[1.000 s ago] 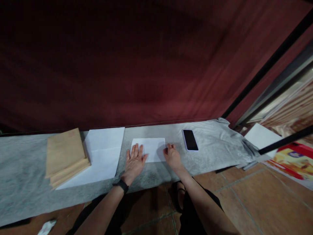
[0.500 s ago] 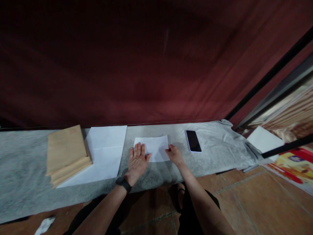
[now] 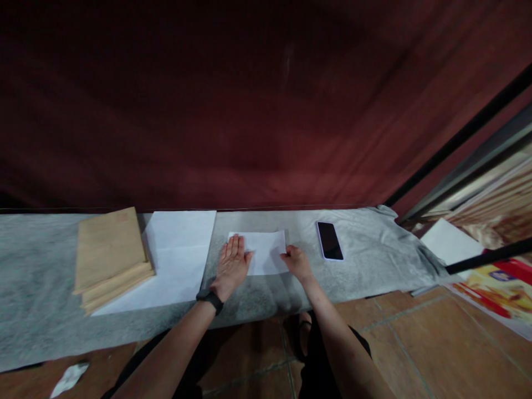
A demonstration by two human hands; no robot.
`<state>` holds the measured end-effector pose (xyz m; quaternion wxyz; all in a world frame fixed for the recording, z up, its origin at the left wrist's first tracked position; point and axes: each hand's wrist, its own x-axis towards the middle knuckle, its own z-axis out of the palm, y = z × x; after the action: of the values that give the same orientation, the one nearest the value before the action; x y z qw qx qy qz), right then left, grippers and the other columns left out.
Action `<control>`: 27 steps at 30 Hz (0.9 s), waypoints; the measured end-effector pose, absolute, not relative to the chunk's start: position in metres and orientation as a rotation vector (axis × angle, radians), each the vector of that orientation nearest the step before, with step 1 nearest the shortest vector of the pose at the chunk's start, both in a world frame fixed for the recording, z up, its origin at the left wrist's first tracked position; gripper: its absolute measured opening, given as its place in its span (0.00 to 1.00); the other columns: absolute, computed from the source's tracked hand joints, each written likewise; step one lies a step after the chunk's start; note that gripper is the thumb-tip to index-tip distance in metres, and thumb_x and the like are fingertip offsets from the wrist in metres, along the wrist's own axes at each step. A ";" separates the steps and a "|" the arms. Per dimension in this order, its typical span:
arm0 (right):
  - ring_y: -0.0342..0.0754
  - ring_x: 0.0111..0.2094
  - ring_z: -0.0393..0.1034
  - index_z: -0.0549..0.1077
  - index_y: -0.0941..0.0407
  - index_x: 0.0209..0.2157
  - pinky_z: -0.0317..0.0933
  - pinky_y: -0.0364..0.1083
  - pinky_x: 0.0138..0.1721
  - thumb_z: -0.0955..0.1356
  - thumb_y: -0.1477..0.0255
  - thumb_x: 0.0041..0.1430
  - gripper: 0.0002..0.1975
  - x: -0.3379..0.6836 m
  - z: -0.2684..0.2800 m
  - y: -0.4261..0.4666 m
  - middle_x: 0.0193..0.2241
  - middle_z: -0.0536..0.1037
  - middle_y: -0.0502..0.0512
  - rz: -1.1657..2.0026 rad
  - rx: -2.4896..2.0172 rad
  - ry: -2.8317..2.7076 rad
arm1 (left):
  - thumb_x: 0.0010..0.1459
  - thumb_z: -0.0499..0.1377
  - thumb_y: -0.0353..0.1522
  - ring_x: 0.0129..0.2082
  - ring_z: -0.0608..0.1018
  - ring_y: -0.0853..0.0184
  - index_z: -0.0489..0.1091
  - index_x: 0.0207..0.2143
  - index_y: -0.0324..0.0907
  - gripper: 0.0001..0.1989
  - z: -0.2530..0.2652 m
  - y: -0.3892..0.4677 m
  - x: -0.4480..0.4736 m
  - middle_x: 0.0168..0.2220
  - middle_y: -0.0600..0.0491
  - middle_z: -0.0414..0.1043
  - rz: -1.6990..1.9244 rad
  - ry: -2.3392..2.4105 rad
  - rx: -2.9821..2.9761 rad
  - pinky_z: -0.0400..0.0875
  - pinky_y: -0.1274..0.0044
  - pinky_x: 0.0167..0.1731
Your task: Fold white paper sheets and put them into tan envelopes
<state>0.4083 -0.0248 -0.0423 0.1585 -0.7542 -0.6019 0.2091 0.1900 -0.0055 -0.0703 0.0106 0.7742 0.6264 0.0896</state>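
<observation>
A small white sheet of paper (image 3: 266,252), seemingly folded, lies on the grey cloth (image 3: 266,302) in front of me. My left hand (image 3: 233,265) rests flat over its left edge, fingers stretched out. At the right edge, my right hand (image 3: 297,261) has its fingers curled and pinches the paper between thumb and fingers. Left of my hands are larger white sheets (image 3: 183,260), partly under a stack of brown envelopes (image 3: 110,249). To the right of my right hand lies a phone (image 3: 330,241) with a dark screen.
A dark red curtain (image 3: 249,138) hangs right behind the cloth-covered surface. At the right, black bars (image 3: 457,133) slant past a white board (image 3: 451,241) and a colourful printed box (image 3: 499,288). A crumpled tissue (image 3: 70,379) is on the tiled floor (image 3: 399,332).
My left hand has slid slightly left and away from me along the paper's left edge, its fingers closer together. My right hand stays at the right edge.
</observation>
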 end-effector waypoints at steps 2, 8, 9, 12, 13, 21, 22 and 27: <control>0.44 0.31 0.73 0.77 0.56 0.30 0.54 0.39 0.30 0.68 0.73 0.61 0.07 0.409 -0.040 -0.025 0.28 0.80 0.51 0.617 -2.147 -1.705 | 0.69 0.43 0.42 0.70 0.54 0.53 0.54 0.67 0.27 0.33 -0.068 -0.005 0.184 0.70 0.35 0.50 0.295 2.003 2.408 0.50 0.62 0.67; 0.45 0.34 0.75 0.78 0.56 0.31 0.55 0.39 0.30 0.68 0.71 0.61 0.07 0.410 -0.038 -0.027 0.31 0.81 0.53 0.598 -2.139 -1.684 | 0.68 0.44 0.36 0.70 0.54 0.53 0.54 0.67 0.26 0.31 -0.060 -0.016 0.189 0.69 0.34 0.51 0.412 1.952 2.452 0.48 0.60 0.68; 0.46 0.34 0.75 0.78 0.55 0.31 0.56 0.40 0.30 0.67 0.71 0.62 0.08 0.410 -0.038 -0.027 0.30 0.81 0.53 0.593 -2.141 -1.674 | 0.68 0.44 0.36 0.71 0.53 0.53 0.53 0.67 0.27 0.31 -0.059 -0.020 0.194 0.70 0.35 0.50 0.437 1.871 2.483 0.48 0.61 0.68; 0.46 0.32 0.75 0.77 0.55 0.30 0.56 0.40 0.30 0.66 0.70 0.62 0.10 0.412 -0.037 -0.026 0.28 0.80 0.53 0.641 -2.119 -1.609 | 0.68 0.45 0.40 0.71 0.52 0.55 0.52 0.69 0.33 0.31 -0.060 -0.033 0.209 0.70 0.39 0.50 0.484 1.587 2.574 0.50 0.61 0.68; 0.46 0.32 0.74 0.77 0.55 0.29 0.57 0.39 0.30 0.66 0.70 0.62 0.10 0.412 -0.037 -0.025 0.28 0.80 0.53 0.675 -2.101 -1.583 | 0.68 0.46 0.41 0.71 0.52 0.56 0.52 0.69 0.35 0.32 -0.061 -0.037 0.213 0.70 0.40 0.51 0.485 1.520 2.592 0.50 0.60 0.68; 0.44 0.24 0.70 0.74 0.56 0.26 0.55 0.39 0.24 0.64 0.70 0.58 0.11 0.416 -0.039 -0.025 0.20 0.73 0.48 0.926 -1.905 -1.430 | 0.65 0.52 0.45 0.71 0.52 0.54 0.51 0.69 0.33 0.37 -0.062 -0.049 0.218 0.70 0.37 0.50 0.442 1.483 2.601 0.49 0.59 0.68; 0.44 0.24 0.70 0.74 0.57 0.27 0.56 0.39 0.23 0.63 0.69 0.58 0.11 0.416 -0.039 -0.024 0.20 0.73 0.48 0.942 -1.882 -1.408 | 0.65 0.52 0.45 0.71 0.52 0.53 0.50 0.69 0.32 0.37 -0.061 -0.048 0.217 0.70 0.36 0.50 0.445 1.483 2.603 0.49 0.59 0.68; 0.45 0.27 0.69 0.74 0.58 0.29 0.58 0.40 0.26 0.64 0.65 0.55 0.12 0.412 -0.035 -0.024 0.22 0.74 0.48 0.969 -1.787 -1.302 | 0.62 0.55 0.47 0.71 0.52 0.52 0.47 0.70 0.33 0.41 -0.061 -0.048 0.216 0.70 0.36 0.49 0.480 1.444 2.607 0.49 0.59 0.68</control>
<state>0.4124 -0.0241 -0.0351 0.3558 -0.6919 -0.5039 0.3751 0.2162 -0.0480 -0.0607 0.0615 0.8619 0.4776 0.1589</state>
